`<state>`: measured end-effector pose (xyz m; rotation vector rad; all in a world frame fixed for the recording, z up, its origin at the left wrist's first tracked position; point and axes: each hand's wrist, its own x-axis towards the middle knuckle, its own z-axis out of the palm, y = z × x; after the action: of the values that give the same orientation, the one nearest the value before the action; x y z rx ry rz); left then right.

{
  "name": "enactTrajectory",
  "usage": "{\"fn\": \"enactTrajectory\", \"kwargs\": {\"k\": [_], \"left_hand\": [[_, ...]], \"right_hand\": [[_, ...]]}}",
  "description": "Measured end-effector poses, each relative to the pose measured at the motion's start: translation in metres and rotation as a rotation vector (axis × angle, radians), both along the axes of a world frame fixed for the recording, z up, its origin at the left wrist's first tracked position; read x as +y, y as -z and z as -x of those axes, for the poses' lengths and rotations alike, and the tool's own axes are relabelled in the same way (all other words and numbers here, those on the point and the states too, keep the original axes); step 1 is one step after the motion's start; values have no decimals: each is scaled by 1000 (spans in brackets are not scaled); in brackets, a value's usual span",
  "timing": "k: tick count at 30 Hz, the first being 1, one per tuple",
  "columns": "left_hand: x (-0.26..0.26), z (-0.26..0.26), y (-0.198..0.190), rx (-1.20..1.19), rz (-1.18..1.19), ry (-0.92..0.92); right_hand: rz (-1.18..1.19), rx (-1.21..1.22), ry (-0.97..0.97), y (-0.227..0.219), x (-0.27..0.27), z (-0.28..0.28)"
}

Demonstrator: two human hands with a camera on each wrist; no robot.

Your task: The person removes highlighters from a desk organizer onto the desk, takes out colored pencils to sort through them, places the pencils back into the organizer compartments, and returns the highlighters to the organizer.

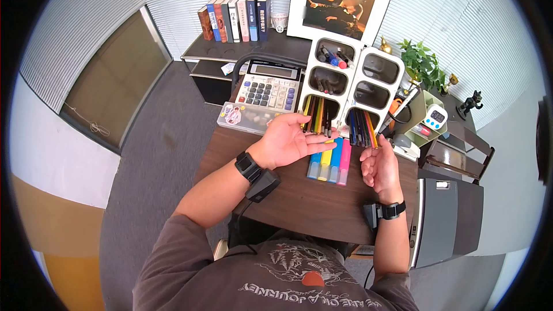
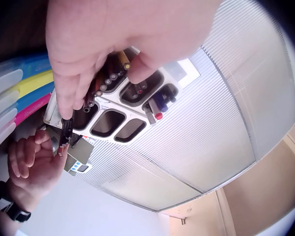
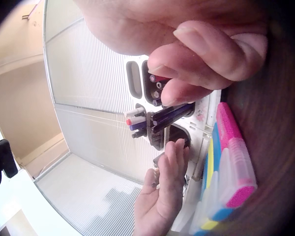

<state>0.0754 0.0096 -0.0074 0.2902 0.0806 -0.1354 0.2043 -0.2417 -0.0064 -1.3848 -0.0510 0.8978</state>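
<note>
A white desk organizer [image 1: 331,67] stands with two columns of compartments. My left hand [image 1: 288,145] is palm up, its straight fingers at the lower ends of the colored pencils [image 1: 320,116] in the front left compartment. In the left wrist view its thumb lies to one side of these pencils. Beside the front right compartment is my right hand [image 1: 380,168], fingers loosely bent, one fingertip close to the dark and yellow pencils [image 1: 362,126] leaning out there. Between the hands, a row of blue, yellow and pink highlighters [image 1: 330,161] lies on the desk [image 1: 288,198].
A large calculator [image 1: 268,87] and a clear sticker-covered case [image 1: 245,116] are left of the organizer. Markers [image 1: 333,57] fill its back left compartment. At right stand a green holder with a white timer [image 1: 436,116] and a plant [image 1: 419,57]. Books [image 1: 236,17] line the shelf behind.
</note>
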Motion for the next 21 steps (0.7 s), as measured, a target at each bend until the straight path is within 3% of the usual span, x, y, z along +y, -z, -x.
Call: {"fn": "enactTrajectory", "kwargs": {"k": [5, 8, 12, 14, 17, 18, 20, 21], "left_hand": [[0, 3, -8, 1, -10, -1], [1, 6, -12, 65, -139, -8], [-1, 25, -33, 376, -331, -20], [-2, 45, -29, 361, -449, -7], [-8, 71, -21, 301, -887, -28], [-14, 77, -20, 299, -885, -31], [-35, 85, -31, 57, -1916, -93], [-41, 87, -28, -133, -2167, -174]], "right_hand": [[-6, -1, -20, 3, -1, -2], [13, -27, -7, 2, -2, -2], [-67, 10, 41, 4, -7, -5], [-87, 12, 53, 6, -11, -8], [-32, -10, 53, 6, -12, -6], [40, -36, 50, 6, -11, -4], [36, -83, -16, 2, -15, 3], [85, -146, -46, -2, -14, 11]]}}
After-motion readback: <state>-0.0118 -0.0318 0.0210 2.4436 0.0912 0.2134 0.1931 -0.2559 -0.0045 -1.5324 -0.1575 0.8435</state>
